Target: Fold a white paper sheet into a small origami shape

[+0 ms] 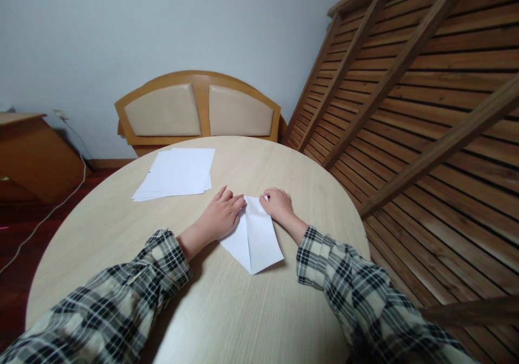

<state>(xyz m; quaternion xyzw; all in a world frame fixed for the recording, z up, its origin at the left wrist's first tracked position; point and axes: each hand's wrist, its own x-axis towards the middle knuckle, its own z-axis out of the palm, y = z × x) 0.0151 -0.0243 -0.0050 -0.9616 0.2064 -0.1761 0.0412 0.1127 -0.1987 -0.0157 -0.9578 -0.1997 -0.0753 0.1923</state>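
Note:
A folded sheet of white paper (259,237) lies on the round table between my hands, with a crease running down its middle and a pointed end toward me. My left hand (222,213) rests flat over the paper's left side, its fingers stretched out and pressing near the far edge. At the far right corner, my right hand (279,204) has its fingers curled and pinched on the paper's edge. The left hand covers part of the left flap.
The round table (316,191) has pale wood grain. A stack of white paper (178,172) lies at its far left. Behind stands a padded headboard (198,110). A slatted wooden frame (405,137) leans along the right. A white cable (60,199) runs down at left.

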